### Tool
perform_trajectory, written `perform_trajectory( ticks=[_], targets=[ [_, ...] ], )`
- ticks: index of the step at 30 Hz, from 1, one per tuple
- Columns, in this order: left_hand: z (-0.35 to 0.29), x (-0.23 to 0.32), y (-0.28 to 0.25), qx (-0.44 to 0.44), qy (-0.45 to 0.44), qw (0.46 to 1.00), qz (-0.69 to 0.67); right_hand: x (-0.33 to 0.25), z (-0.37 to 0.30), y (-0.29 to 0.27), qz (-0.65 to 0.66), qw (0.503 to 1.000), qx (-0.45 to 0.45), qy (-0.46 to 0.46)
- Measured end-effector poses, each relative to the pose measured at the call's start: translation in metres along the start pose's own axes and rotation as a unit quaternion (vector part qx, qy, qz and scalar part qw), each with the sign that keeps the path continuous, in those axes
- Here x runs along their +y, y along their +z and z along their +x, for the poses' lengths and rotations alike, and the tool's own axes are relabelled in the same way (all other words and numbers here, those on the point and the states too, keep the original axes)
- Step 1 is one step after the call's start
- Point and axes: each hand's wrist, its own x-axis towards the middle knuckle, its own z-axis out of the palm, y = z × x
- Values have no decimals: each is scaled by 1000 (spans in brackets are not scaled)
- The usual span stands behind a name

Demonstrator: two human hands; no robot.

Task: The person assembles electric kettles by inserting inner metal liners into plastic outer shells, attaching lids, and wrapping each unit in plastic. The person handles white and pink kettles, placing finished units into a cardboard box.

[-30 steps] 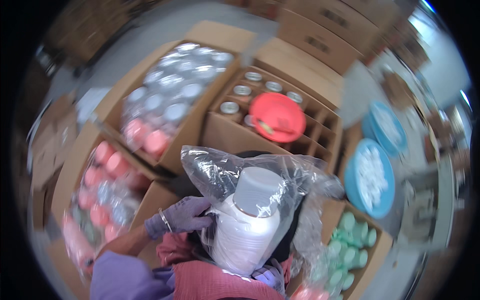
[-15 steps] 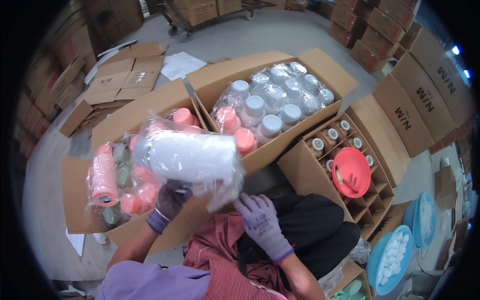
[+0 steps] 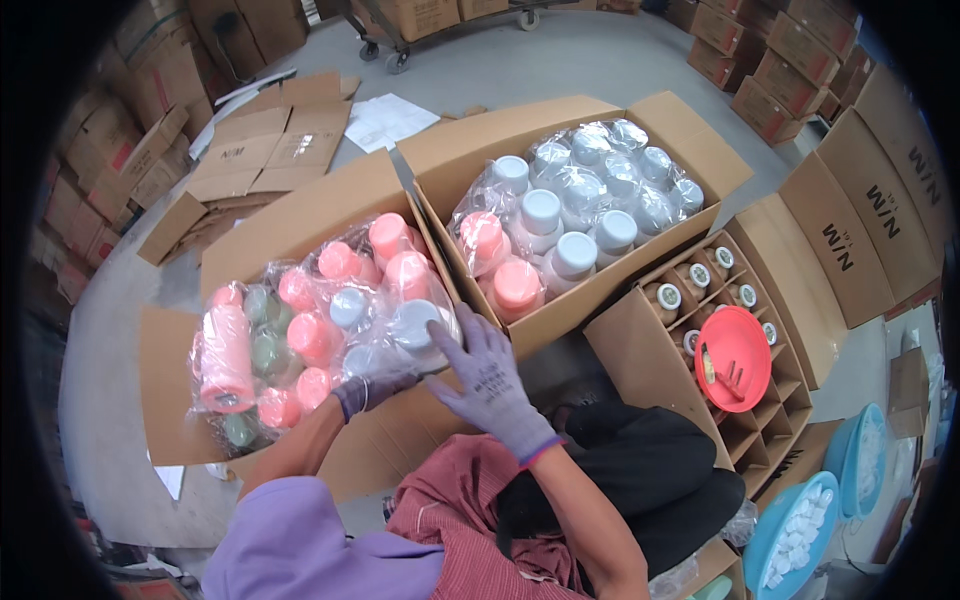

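In the near left carton, several plastic-wrapped bottles with pink, green and pale blue caps stand packed together. My left hand, in a dark purple glove, reaches in at the carton's near edge beside a blue-capped bottle; its fingers are hidden by wrap and bottles. My right hand, in a lilac glove, lies with spread fingers against the same bottle and the carton's right corner. A pink bottle lies on its side at the left end of that carton.
A second carton of blue- and pink-capped bottles adjoins it. At right, a divided carton holds small white-lidded jars and a red bowl. Blue basins stand lower right. Flattened cardboard and a trolley are farther off.
The large wrapped white bundle held up over the left carton is now down in it, with blue caps showing there. My right hand has moved up to the carton's edge; the view has shifted slightly.
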Motion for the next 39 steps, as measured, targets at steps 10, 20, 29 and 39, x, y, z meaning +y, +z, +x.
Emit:
perform_trajectory(
  ticks=[10, 20, 29, 39],
  targets=[
    [97, 64, -173, 221, -182, 958, 30, -4, -19, 92, -139, 946, -287, -48],
    [175, 23, -147, 344, -223, 908, 82, 42, -76, 19, 111, 982, -58, 139],
    [159, 50, -108, 249, 14, 967, -48, 73, -4, -125, 410, 863, 182, 234],
    [126, -164, -24, 315, -234, 900, 190, 324, -252, -228, -325, 740, -27, 589]
  ],
)
